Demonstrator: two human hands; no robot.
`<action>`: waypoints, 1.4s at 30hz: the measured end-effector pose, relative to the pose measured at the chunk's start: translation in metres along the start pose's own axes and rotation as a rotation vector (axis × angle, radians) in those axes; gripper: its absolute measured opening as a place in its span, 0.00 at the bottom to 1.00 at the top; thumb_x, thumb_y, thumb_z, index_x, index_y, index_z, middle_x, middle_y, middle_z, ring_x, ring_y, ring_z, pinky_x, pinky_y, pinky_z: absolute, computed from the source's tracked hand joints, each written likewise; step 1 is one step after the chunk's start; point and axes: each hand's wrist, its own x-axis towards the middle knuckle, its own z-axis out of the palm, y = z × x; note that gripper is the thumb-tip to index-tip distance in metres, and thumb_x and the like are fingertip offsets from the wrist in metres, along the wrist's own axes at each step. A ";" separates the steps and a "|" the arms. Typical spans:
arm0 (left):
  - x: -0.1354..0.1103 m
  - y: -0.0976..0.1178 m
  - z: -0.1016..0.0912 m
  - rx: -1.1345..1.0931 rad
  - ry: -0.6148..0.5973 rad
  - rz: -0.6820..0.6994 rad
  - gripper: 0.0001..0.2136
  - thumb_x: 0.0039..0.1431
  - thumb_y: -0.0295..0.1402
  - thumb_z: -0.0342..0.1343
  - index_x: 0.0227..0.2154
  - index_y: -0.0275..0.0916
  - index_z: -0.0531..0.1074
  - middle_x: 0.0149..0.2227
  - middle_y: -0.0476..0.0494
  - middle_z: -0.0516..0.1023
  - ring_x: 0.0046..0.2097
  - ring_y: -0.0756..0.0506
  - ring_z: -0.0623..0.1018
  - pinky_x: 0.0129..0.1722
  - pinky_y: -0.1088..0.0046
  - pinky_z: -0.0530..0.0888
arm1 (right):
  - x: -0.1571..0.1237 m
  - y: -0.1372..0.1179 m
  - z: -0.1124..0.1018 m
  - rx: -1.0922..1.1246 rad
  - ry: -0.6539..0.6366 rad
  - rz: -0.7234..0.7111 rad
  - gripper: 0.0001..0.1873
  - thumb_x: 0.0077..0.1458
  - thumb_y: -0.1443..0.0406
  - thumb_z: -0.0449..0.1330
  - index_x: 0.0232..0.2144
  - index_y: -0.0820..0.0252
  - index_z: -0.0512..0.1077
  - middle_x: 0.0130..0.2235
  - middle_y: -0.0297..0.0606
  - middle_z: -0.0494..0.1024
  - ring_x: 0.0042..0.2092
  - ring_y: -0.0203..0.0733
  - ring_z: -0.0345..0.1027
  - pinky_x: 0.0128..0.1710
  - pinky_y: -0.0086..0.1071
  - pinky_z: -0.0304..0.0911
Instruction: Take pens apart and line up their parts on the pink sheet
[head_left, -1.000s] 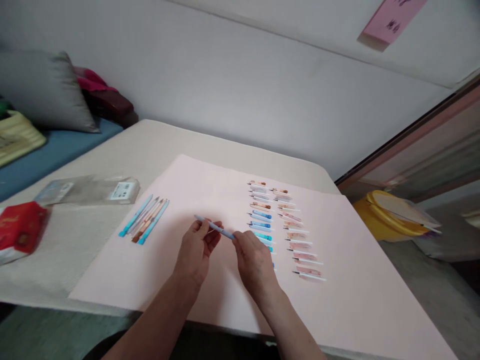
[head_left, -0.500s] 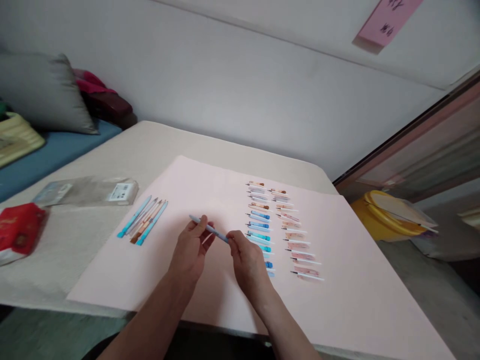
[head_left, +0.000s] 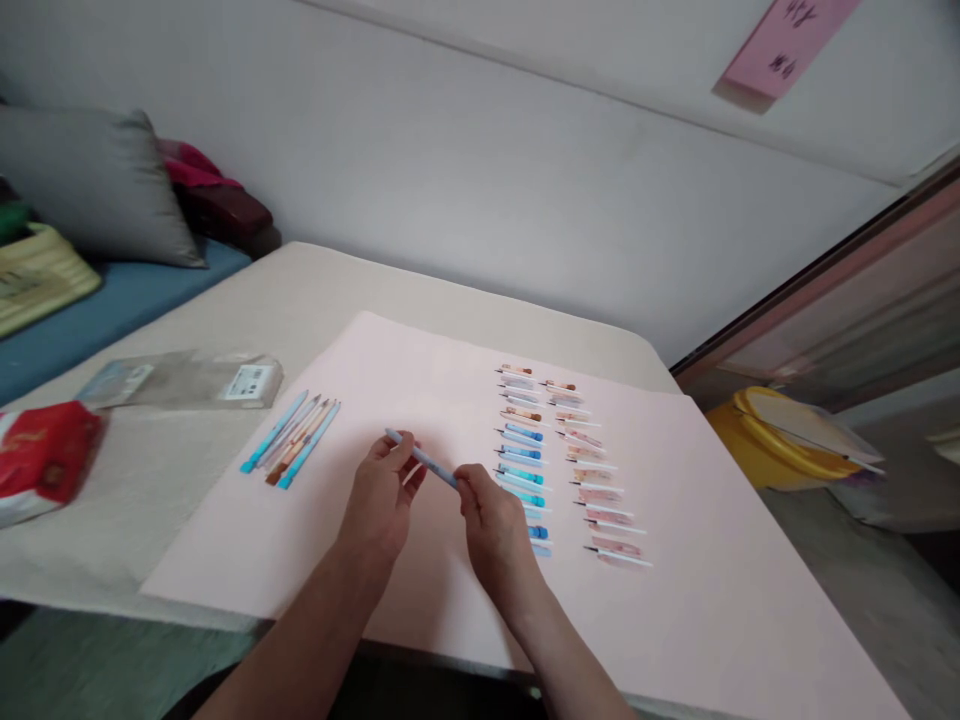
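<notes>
A pale blue pen [head_left: 433, 466] is held slantwise between both hands above the pink sheet [head_left: 427, 370]. My left hand [head_left: 377, 492] pinches it near its upper-left end, thumb on top and fingers curled beneath. At the lower-right end, my right hand [head_left: 495, 520] grips it with thumb and forefinger, hiding that tip. Left of the hands lies a small group of blue, brown and pale pens [head_left: 304, 438], side by side. To the right, blue and brown pen parts [head_left: 523, 453] with thin white refills form one column, and pinkish and brown ones [head_left: 600, 495] form another.
The sheet covers part of a beige-covered table [head_left: 315, 275] against a white wall. A clear plastic packet [head_left: 199, 380] and a red-and-white package [head_left: 52, 455] lie at the left. Beyond the right edge stands a yellow bucket [head_left: 780, 455]. A grey cushion [head_left: 127, 190] rests at the back left.
The view has shifted slightly, so the surroundings sit a little further right. Both hands keep nearly the same grip on the pen, which slants slightly more steeply.
</notes>
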 end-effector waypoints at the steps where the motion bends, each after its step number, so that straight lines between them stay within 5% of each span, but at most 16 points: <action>1: 0.000 0.000 0.000 0.007 0.013 0.012 0.06 0.48 0.29 0.60 0.28 0.37 0.69 0.30 0.49 0.70 0.31 0.53 0.72 0.34 0.76 0.70 | 0.000 0.000 0.000 -0.001 -0.001 -0.004 0.11 0.60 0.63 0.44 0.34 0.57 0.65 0.24 0.31 0.67 0.25 0.35 0.60 0.25 0.27 0.48; 9: 0.002 0.004 -0.001 -0.017 -0.052 0.025 0.07 0.48 0.22 0.57 0.32 0.35 0.70 0.34 0.40 0.74 0.38 0.47 0.75 0.39 0.69 0.71 | 0.000 -0.001 -0.003 0.010 0.003 0.002 0.11 0.61 0.63 0.44 0.34 0.57 0.65 0.24 0.31 0.67 0.25 0.35 0.60 0.25 0.26 0.48; 16: 0.006 0.003 -0.003 0.017 0.005 0.018 0.08 0.44 0.27 0.63 0.28 0.37 0.70 0.28 0.50 0.70 0.30 0.55 0.71 0.33 0.78 0.69 | -0.002 -0.001 -0.002 -0.032 0.003 -0.013 0.12 0.61 0.63 0.43 0.36 0.57 0.66 0.24 0.32 0.68 0.25 0.36 0.60 0.25 0.27 0.48; 23: 0.005 0.004 -0.001 0.026 -0.058 0.054 0.08 0.45 0.24 0.60 0.31 0.35 0.71 0.34 0.43 0.74 0.38 0.49 0.74 0.39 0.71 0.70 | -0.001 -0.001 -0.005 0.007 0.012 -0.001 0.13 0.61 0.63 0.43 0.34 0.57 0.66 0.23 0.31 0.67 0.25 0.35 0.60 0.25 0.27 0.48; 29: 0.005 0.002 -0.002 0.078 -0.016 0.027 0.10 0.42 0.30 0.64 0.30 0.36 0.71 0.29 0.49 0.70 0.30 0.54 0.71 0.33 0.76 0.70 | -0.002 -0.003 -0.003 -0.025 0.006 -0.011 0.12 0.61 0.63 0.44 0.35 0.58 0.66 0.23 0.32 0.67 0.24 0.35 0.59 0.25 0.27 0.48; 36: 0.004 0.003 0.001 0.015 -0.105 0.074 0.11 0.44 0.22 0.60 0.32 0.35 0.70 0.32 0.42 0.75 0.36 0.48 0.75 0.40 0.68 0.71 | 0.000 -0.002 -0.006 0.066 0.012 0.018 0.13 0.61 0.62 0.43 0.33 0.57 0.66 0.22 0.30 0.66 0.24 0.35 0.59 0.24 0.27 0.48; 42: 0.001 0.001 0.003 0.100 -0.022 0.000 0.08 0.44 0.29 0.63 0.26 0.35 0.69 0.27 0.48 0.71 0.29 0.53 0.72 0.33 0.75 0.71 | -0.002 -0.001 -0.002 -0.012 0.036 -0.027 0.13 0.60 0.64 0.44 0.34 0.58 0.67 0.24 0.32 0.68 0.24 0.35 0.60 0.25 0.27 0.49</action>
